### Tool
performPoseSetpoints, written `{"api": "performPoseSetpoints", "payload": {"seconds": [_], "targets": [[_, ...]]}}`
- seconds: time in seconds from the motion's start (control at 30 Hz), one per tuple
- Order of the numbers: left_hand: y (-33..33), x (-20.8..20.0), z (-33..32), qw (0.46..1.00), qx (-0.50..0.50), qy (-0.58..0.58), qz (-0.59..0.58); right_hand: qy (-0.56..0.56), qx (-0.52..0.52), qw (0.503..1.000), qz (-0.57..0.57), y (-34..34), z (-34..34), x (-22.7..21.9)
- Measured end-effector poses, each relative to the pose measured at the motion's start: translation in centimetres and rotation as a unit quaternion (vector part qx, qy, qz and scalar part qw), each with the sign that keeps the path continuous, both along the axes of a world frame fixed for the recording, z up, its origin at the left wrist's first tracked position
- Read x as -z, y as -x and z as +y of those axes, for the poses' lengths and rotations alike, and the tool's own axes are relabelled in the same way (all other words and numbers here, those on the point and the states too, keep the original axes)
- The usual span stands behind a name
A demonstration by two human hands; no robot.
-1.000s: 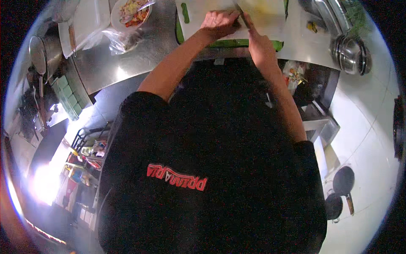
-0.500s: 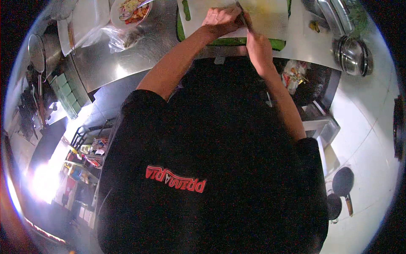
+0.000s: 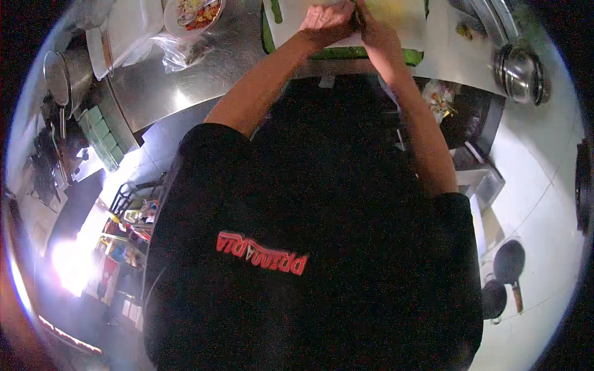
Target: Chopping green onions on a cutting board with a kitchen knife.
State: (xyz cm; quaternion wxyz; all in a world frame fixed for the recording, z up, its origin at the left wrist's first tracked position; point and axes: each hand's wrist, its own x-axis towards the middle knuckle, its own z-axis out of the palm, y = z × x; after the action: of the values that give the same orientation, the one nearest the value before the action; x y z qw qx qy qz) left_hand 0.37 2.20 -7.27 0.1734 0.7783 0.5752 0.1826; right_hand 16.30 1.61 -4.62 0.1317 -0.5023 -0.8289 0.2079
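Hands Meet Over the Board at a Steel Kitchen Counter

Seen from the head camera, a person in a black shirt (image 3: 322, 185) bearing red lettering leans over a cutting board (image 3: 405, 25), white on top with green along its edge, near the upper rim of the view. The right hand (image 3: 380, 42) is closed around a knife (image 3: 359, 18), which shows as a narrow dark strip between the two hands, above the board; its handle is mostly hidden. The left hand (image 3: 328, 21) lies just beside the knife, knuckles up and fingers bent. Its fingertips are out of sight, and whether it grips anything cannot be told.

To the left of the board, on the metal counter (image 3: 179, 83), a white bowl (image 3: 174, 26) holds mixed food (image 3: 201, 15) in red and yellow. A clear plastic bag (image 3: 182, 52) lies crumpled just below the bowl, near a white tray (image 3: 133, 28). To the right of the board lies a small dark scrap (image 3: 464, 29), with shiny metal bowls (image 3: 523, 74) farther out.

Under the counter's right side sits a bag of mixed scraps (image 3: 439, 102). Lower right, two dark pans (image 3: 509, 261) appear against white tiles (image 3: 538, 204). At far left, a green tray (image 3: 102, 139) divided into sections stands near a round, long-handled metal utensil (image 3: 57, 77).
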Motion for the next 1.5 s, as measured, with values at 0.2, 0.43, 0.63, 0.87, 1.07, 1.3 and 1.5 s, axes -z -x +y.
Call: {"api": "performPoseSetpoints", "payload": {"seconds": [0.2, 0.43, 0.63, 0.87, 1.07, 1.3, 1.5], "targets": [[2.5, 0.5, -1.5, 0.984, 0.043, -0.174, 0.010, 0.021, 0.003, 0.998, -0.051, 1.1, 0.8, -2.5], [3.5, 0.4, -1.6, 0.975, 0.089, -0.185, 0.082, 0.054, 0.009, 0.997, -0.054, 1.0, -1.1, -5.9], [3.0, -0.3, -2.1, 0.970, 0.114, -0.045, 0.209, 0.065, 0.023, 0.991, -0.116, -0.4, -2.8, -2.8], [3.8, 0.3, -2.4, 0.982, 0.088, -0.064, 0.156, 0.059, -0.028, 0.995, -0.081, 0.3, 0.0, -4.1], [3.1, -0.2, -1.9, 0.986, 0.084, -0.114, 0.087, -0.049, 0.011, 0.999, -0.017, -0.2, -2.0, -0.9], [4.2, 5.2, -1.7, 0.976, 0.077, -0.128, 0.157, 0.118, 0.007, 0.982, -0.147, -0.6, -2.3, -3.3], [3.0, 0.5, -2.6, 0.988, 0.060, -0.138, -0.027, 0.007, -0.049, 0.998, -0.036, -0.3, -0.7, -2.8]]}}
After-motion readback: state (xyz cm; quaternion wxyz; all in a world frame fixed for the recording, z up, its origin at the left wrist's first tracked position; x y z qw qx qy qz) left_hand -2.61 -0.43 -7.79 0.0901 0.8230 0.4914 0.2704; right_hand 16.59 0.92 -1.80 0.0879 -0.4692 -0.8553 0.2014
